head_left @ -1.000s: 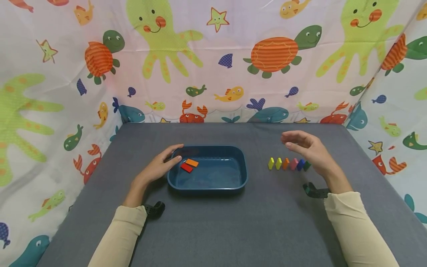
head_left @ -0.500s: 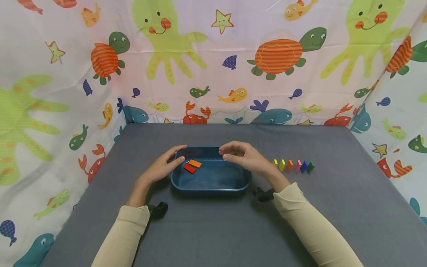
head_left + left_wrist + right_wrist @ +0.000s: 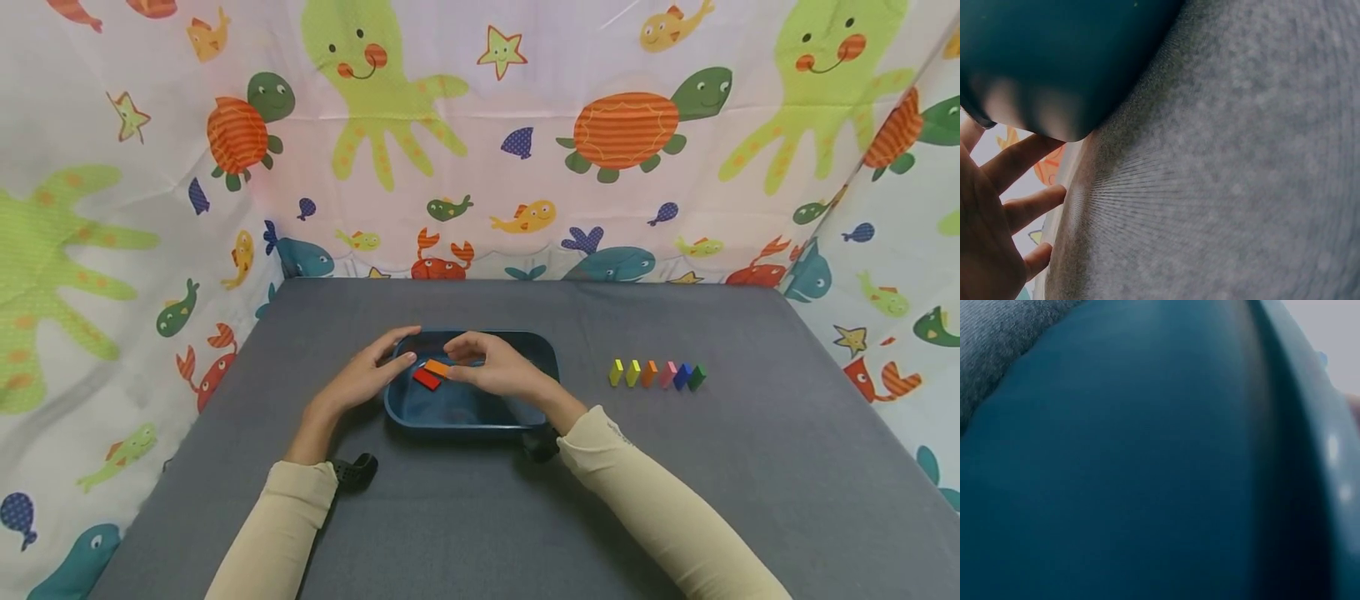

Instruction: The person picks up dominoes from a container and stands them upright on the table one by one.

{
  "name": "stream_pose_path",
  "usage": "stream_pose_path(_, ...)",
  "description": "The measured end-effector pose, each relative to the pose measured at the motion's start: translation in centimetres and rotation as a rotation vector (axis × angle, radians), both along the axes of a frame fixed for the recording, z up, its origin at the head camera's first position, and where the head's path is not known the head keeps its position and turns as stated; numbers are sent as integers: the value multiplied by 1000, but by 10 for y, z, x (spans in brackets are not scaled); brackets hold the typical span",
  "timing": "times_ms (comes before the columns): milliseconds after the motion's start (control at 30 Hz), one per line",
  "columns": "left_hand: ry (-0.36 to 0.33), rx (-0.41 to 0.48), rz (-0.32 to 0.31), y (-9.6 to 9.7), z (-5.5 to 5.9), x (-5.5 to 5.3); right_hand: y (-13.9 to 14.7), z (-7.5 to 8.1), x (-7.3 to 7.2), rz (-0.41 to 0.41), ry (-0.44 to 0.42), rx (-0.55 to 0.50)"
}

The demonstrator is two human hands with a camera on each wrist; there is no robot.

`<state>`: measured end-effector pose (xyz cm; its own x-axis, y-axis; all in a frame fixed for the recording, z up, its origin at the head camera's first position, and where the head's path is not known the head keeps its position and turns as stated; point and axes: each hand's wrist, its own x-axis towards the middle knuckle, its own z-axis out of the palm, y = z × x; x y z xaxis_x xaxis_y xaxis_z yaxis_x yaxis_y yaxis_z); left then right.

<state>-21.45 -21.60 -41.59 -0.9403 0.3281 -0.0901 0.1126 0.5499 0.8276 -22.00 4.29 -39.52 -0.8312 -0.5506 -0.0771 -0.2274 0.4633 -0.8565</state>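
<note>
A blue tray (image 3: 465,429) stands mid-table in the head view. Near its left end lie a red domino (image 3: 427,379) and an orange domino (image 3: 437,367); a pale sliver shows beside them, too small to tell. My left hand (image 3: 362,377) rests at the tray's left rim, thumb over the edge; the left wrist view shows fairly straight, spread fingers by the outer wall. My right hand (image 3: 498,367) hovers over the tray, thumb and fingers apart, thumb tip beside the orange domino. Contact there cannot be told. The tray's wall (image 3: 1116,456) fills most of the right wrist view.
To the tray's right stands a row of several upright dominoes, from a yellow domino (image 3: 617,372) to a green domino (image 3: 697,377). The grey table (image 3: 450,517) is bounded by a printed curtain (image 3: 480,167) at the back and sides.
My right hand has swung left from the row of dominoes to above the tray's left half, beside the orange domino. My left hand has stayed at the rim.
</note>
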Motion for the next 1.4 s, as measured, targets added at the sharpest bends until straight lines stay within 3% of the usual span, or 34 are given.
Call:
stream_pose_path(33, -4, 2, -4, 2, 5, 3, -3, -1, 0, 1, 5, 15)
stream_pose_path(200, 13, 22, -14, 1, 5, 2, -16, -7, -2, 8, 30, 94)
stream_pose_path(567, 23, 7, -18, 2, 5, 3, -31, -16, -5, 46, -11, 162)
stream_pose_path(767, 23, -1, -36, 2, 6, 2, -31, -20, -7, 110, -10, 207)
stream_pose_path(1033, 24, 7, -39, 1, 7, 2, -30, -19, -6, 179, -3, 215)
stream_pose_path(1400, 24, 2, -31, 0, 5, 3, -34, -18, -6, 287, -69, 181)
